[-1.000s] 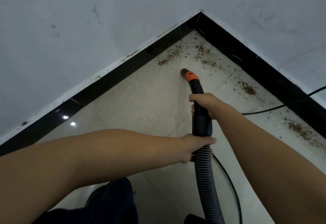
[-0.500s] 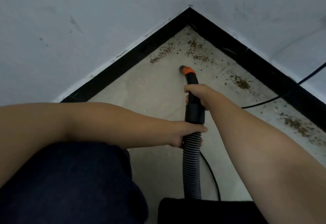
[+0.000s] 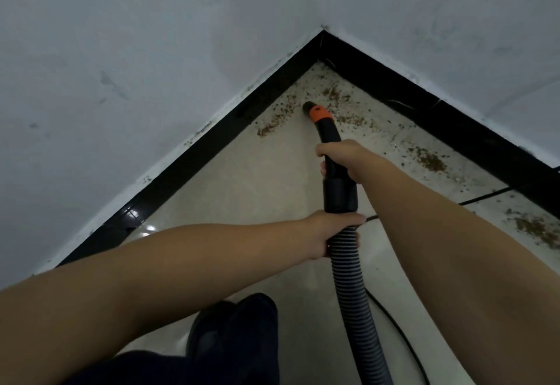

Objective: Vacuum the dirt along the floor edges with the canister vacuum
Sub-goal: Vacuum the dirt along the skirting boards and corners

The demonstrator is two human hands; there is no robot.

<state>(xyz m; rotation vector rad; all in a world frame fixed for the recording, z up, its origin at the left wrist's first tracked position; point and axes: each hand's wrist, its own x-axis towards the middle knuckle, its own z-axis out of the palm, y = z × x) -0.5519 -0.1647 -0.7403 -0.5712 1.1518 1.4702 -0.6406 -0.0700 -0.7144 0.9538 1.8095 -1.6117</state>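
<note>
— Black, glossy skirting board [image 3: 188, 169] runs along both pale grey walls [image 3: 121, 51] and meets in the corner at the top of the view; where does the dirt lie?

— Brown crumbly dirt [image 3: 274, 124] lies scattered on the beige tiled floor [image 3: 242, 190] along both edges of that corner, with further patches near the right-hand skirting.

— And the vacuum?

— Only its hose end shows. The black curved plastic nozzle with an orange collar [image 3: 318, 113] points into the corner, its tip low among the crumbs; whether it touches the tile cannot be told. Behind it the ribbed grey-black flexible hose [image 3: 351, 287] runs down toward the bottom edge.

— How do the hands stand?

— The person's right hand [image 3: 342, 157] is wrapped around the black tube just below the orange collar. The left hand [image 3: 328, 233] is clenched on the hose where the ribbed part joins the smooth black cuff.

— Anything else?

— A thin black cable [image 3: 485, 198] crosses the floor from the right, passing behind the right forearm, and a dark blue trouser leg [image 3: 236, 339] shows at the bottom.
</note>
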